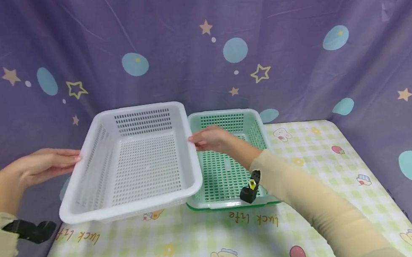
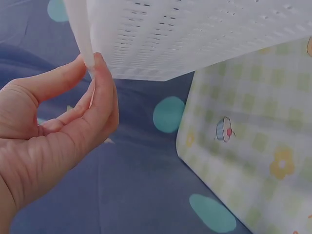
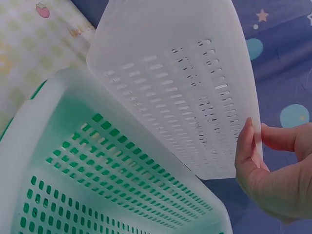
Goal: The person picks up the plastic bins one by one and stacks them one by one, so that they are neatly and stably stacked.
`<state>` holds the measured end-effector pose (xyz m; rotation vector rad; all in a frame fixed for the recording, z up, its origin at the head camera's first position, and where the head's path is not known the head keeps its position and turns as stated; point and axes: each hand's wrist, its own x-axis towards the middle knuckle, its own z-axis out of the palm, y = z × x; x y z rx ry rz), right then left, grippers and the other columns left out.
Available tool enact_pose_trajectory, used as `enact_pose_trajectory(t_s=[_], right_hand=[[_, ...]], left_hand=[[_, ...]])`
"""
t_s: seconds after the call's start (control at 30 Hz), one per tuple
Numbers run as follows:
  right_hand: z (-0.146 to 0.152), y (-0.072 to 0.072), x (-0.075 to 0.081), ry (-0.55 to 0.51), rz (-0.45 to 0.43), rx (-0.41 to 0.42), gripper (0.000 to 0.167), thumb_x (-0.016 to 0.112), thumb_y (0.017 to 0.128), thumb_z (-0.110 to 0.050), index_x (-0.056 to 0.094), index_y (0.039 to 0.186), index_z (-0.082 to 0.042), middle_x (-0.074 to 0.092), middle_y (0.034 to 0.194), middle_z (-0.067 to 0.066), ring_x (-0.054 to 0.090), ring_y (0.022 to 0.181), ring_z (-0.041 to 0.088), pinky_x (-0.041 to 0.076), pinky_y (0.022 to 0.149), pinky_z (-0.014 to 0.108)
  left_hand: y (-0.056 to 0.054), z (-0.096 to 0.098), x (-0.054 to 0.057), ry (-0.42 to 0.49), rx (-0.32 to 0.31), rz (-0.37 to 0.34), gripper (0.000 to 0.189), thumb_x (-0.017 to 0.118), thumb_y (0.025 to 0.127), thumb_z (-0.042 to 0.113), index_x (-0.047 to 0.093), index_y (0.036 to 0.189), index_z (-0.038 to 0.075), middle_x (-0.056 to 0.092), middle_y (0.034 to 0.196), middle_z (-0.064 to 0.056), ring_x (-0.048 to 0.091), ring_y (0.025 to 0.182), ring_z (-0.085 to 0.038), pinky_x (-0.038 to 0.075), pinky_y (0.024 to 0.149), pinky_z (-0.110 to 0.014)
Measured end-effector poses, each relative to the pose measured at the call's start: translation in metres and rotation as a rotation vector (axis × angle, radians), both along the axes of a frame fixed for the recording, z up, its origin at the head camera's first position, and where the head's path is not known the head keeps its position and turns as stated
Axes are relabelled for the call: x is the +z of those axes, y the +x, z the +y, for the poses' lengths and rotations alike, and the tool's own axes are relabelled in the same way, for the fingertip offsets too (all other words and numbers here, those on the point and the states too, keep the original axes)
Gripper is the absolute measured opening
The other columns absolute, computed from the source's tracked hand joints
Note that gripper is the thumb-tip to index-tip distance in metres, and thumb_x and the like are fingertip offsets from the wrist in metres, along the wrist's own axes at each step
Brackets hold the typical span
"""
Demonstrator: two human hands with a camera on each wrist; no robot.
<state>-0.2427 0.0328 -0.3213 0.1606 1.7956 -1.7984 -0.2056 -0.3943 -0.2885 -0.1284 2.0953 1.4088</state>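
Note:
Between both hands a white perforated plastic basket (image 1: 145, 165) is held up above the table, tilted, its inside facing the head camera. My left hand (image 1: 47, 164) pinches its left rim; in the left wrist view the thumb and fingertips (image 2: 100, 68) meet at that rim. The right hand (image 1: 211, 139) pinches the opposite rim, thumb on one side and fingers on the other in the right wrist view. Right of it and lower stands a second white basket (image 1: 261, 132), nested in a green basket (image 1: 231, 178) whose colour shows through the holes. The right forearm passes over this pair.
A green-checked tablecloth (image 1: 189, 249) with cartoon prints covers the table. Behind it and at both sides hangs a purple curtain (image 1: 288, 17) with stars and blue ovals. Each wrist wears a black camera mount (image 1: 36, 231).

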Motion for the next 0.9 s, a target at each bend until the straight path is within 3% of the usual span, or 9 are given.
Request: enact_pose_trajectory(t_s=[0.2, 0.37, 0.63, 0.73, 0.9], right_hand=[[0.012, 0.001, 0.008, 0.008, 0.013, -0.004, 0.036, 0.063, 0.09, -0.001, 0.058, 0.125, 0.007, 0.064, 0.085, 0.003, 0.062, 0.07, 0.009, 0.056, 0.071, 0.02], [0.03, 0.001, 0.014, 0.006, 0.035, -0.003, 0.037, 0.062, 0.091, -0.002, 0.056, 0.127, 0.007, 0.064, 0.083, 0.002, 0.059, 0.068, 0.008, 0.056, 0.073, 0.021], [0.053, -0.001, 0.016, 0.025, 0.06, -0.006, 0.043, 0.061, 0.091, 0.0, 0.051, 0.133, 0.004, 0.062, 0.113, 0.009, 0.065, 0.081, 0.01, 0.05, 0.105, 0.036], [0.056, 0.0, 0.017, -0.001, 0.05, -0.01, 0.045, 0.061, 0.091, 0.001, 0.05, 0.134, 0.004, 0.062, 0.113, 0.009, 0.066, 0.081, 0.01, 0.052, 0.102, 0.035], [0.058, 0.002, 0.019, -0.025, 0.057, 0.004, 0.045, 0.059, 0.092, 0.002, 0.048, 0.136, 0.005, 0.064, 0.101, 0.004, 0.067, 0.079, 0.01, 0.055, 0.089, 0.027]], left_hand=[[-0.002, 0.011, 0.003, 0.024, 0.006, 0.021, 0.035, 0.051, 0.099, 0.01, 0.067, 0.088, 0.039, 0.068, 0.095, 0.021, 0.065, 0.091, 0.004, 0.057, 0.083, -0.017], [-0.005, 0.028, 0.007, 0.001, -0.009, 0.043, 0.024, 0.055, 0.098, 0.014, 0.064, 0.092, 0.036, 0.067, 0.094, 0.021, 0.065, 0.092, 0.005, 0.057, 0.083, -0.017], [-0.004, 0.054, 0.019, -0.037, -0.016, 0.084, 0.014, 0.06, 0.096, 0.02, 0.062, 0.108, 0.028, 0.067, 0.095, 0.022, 0.064, 0.093, 0.005, 0.057, 0.084, -0.017], [-0.003, 0.058, 0.022, -0.041, -0.01, 0.097, 0.017, 0.061, 0.096, 0.022, 0.06, 0.113, 0.024, 0.066, 0.095, 0.023, 0.064, 0.093, 0.005, 0.057, 0.084, -0.017], [0.002, 0.06, 0.024, -0.027, 0.007, 0.102, 0.011, 0.061, 0.095, 0.021, 0.063, 0.097, 0.031, 0.067, 0.094, 0.022, 0.064, 0.092, 0.005, 0.056, 0.082, -0.015]])
